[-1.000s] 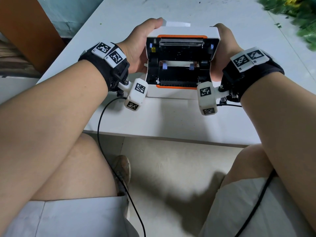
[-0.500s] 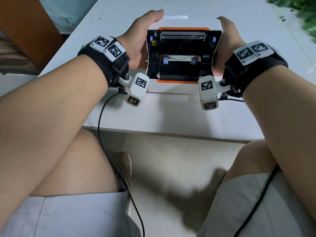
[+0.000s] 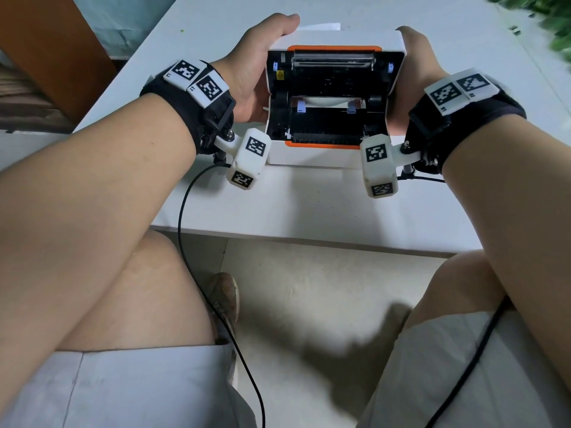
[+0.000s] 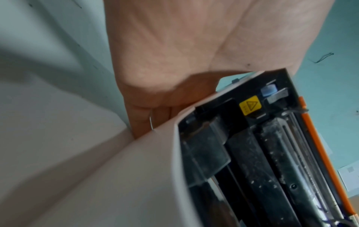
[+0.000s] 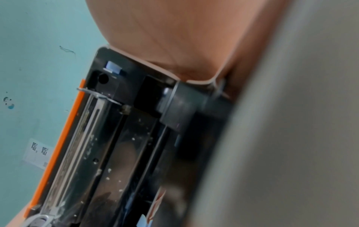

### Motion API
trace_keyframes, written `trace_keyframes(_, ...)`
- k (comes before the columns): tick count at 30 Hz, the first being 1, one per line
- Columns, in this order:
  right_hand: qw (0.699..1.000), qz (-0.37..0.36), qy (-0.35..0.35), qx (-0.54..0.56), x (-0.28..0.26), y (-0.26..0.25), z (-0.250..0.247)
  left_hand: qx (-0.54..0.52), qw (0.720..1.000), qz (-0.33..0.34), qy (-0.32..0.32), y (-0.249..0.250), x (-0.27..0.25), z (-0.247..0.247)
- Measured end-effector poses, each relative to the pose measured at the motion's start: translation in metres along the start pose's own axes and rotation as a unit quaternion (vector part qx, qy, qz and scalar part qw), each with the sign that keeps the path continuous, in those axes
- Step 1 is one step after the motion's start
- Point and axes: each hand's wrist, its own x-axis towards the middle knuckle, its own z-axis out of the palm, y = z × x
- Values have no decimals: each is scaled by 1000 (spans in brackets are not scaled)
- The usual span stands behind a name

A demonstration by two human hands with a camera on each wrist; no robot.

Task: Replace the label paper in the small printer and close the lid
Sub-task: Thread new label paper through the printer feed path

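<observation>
A small white printer (image 3: 309, 156) with orange trim stands on the white table (image 3: 309, 205), near its front edge. Its lid (image 3: 340, 37) is raised and shows the black inside with the print bar. A white strip of label paper (image 3: 324, 101) lies between two blue guides in the bay. My left hand (image 3: 256, 66) grips the lid's left side, thumb over the back top corner. My right hand (image 3: 417, 66) grips the right side. In the wrist views each palm (image 4: 174, 53) (image 5: 184, 30) lies against the lid's edge (image 4: 252, 153) (image 5: 116, 138). The fingers are mostly hidden.
A loose white sheet (image 3: 321, 26) lies just behind the printer. Green leaves (image 3: 550, 13) sit at the table's far right. A brown board (image 3: 46, 41) stands left of the table. A black cable (image 3: 182, 217) hangs from my left wrist over the table edge.
Both hands keep the same hold on the lid. The printer sits a little higher in the view, and the lid's tilt looks much the same.
</observation>
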Motion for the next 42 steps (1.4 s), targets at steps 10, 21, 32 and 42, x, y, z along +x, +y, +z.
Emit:
trace_keyframes(10,1000,-11,-2,-11,-7,1,0,-7,1000,-4,-29,0,0,-1)
trace_keyframes(21,999,-18,19,-19,-4,3,1,-4,1000,-2,-27,-2,-2,1)
trace_keyframes(32,999,-22,10,-29,-11,3,2,14,1000,-9,-14,-3,6,-8)
trace_keyframes(42,998,-13,19,-57,-30,0,4,11,1000,-8,-17,-4,4,-5)
